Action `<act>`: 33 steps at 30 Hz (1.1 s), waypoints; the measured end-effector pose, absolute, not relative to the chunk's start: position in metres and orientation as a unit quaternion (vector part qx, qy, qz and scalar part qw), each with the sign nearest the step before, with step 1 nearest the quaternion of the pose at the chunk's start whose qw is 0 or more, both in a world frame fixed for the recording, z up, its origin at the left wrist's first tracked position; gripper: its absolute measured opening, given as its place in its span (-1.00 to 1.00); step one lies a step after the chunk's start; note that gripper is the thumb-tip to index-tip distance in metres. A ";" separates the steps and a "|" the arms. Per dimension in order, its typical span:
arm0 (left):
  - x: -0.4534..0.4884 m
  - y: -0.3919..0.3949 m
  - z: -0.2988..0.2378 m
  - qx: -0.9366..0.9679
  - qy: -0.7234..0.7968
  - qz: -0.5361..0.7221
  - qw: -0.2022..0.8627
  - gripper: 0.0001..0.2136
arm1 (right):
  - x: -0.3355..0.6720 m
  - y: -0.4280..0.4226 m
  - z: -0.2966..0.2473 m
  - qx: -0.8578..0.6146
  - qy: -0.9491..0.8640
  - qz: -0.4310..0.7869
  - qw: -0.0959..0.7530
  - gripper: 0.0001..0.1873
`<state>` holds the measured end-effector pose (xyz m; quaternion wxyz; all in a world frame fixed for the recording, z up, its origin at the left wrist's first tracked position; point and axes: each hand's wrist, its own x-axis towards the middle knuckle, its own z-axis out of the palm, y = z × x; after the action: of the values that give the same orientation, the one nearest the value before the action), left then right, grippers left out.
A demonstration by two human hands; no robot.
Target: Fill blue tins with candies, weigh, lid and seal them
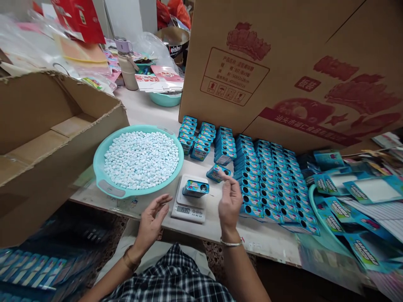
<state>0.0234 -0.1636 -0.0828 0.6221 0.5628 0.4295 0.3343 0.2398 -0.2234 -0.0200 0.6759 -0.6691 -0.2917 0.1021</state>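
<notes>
A small blue candy box (195,188) with a round hole at one end of its top rests on a white digital scale (189,213), whose display is lit. Left of the scale hovers my left hand (151,220), empty, with its fingers apart. My right hand (229,205) is to the right of the scale, fingers partly bent and apart. Its fingertips overlap the edge of another blue box (217,173) on the table; whether they touch it I cannot tell. A turquoise basin (100,167) full of pale blue and white candies (141,159) sits at the left.
Rows of blue boxes (264,180) fill the table on the right, before a large printed carton (220,79). An open cardboard box (63,138) borders the left. Flattened box sleeves (365,251) lie in a basin at far right. A bottle (127,69) stands behind.
</notes>
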 end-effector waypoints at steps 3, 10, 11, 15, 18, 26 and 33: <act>0.022 -0.160 -0.078 0.569 0.428 0.349 0.610 -0.61 | 0.250 -0.225 0.000 -0.643 -0.277 0.068 0.711 -0.72; 0.030 -0.162 -0.076 0.562 0.426 0.349 0.617 -0.58 | 0.197 -0.154 0.038 -0.608 -0.550 0.133 0.557 -0.65; 0.028 -0.163 -0.077 0.563 0.428 0.345 0.617 -0.57 | 0.189 -0.145 0.040 -0.610 -0.600 0.118 0.503 -0.58; 0.006 -0.157 -0.083 0.547 0.470 0.360 0.592 -0.49 | 0.188 -0.146 0.032 -0.624 -0.693 0.062 0.355 -0.36; -0.011 -0.148 -0.088 0.516 0.512 0.364 0.583 -0.41 | 0.207 -0.174 0.012 -0.639 -0.721 0.059 0.262 -0.19; 0.010 -0.154 -0.095 0.520 0.470 0.336 0.629 -0.38 | 0.266 -0.207 -0.018 -0.748 -0.659 0.034 0.074 -0.70; 0.018 -0.156 -0.100 0.503 0.467 0.333 0.646 -0.34 | 0.337 -0.202 -0.031 -0.781 -0.619 -0.034 0.074 -0.49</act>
<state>0.0184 -0.1562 -0.1000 0.6465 0.5034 0.4665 0.3331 0.3366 -0.2017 -0.0306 0.0741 -0.7812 -0.6189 -0.0338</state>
